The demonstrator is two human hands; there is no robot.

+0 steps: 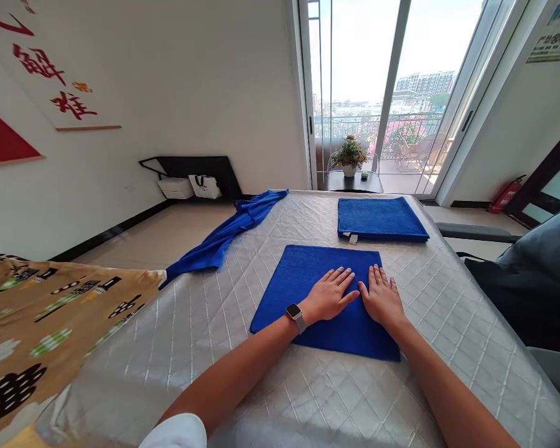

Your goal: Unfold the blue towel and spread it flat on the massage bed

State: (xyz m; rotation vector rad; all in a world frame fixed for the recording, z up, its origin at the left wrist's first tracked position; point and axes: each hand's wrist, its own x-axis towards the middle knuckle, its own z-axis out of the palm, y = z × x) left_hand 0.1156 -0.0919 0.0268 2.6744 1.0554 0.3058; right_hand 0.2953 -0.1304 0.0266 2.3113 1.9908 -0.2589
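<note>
And here we are, both of my grips flat and loose, clenched on nothing! My left grip point(329, 295) lies palm down on the flat blue cloth point(287, 283), fingers stretched forward and a little to the right. My right grip point(381, 297) presses in beside it, also palm down, fingers reaching forward, the 2 thumbs angled toward each other and nearly meeting. That blue cloth lies right in front of me on the silvery quilted surface point(205, 323), smooth, 4-cornered, its near edge running out beneath my forearms.

Look just beyond it, to the right: a folded blue stack point(380, 218), neat and squared, with a white tag point(353, 238) poking out along its near side! Over to the left, a rumpled blue cloth point(236, 230) trails along the edge of the surface, and nearer on that side spreads a tan printed cloth point(74, 311). On my left wrist, a watch point(294, 311); farther up that arm, a white sleeve point(177, 432). And past the far edge, a potted plant point(350, 155) stands before the glass doors point(354, 81)!
</note>
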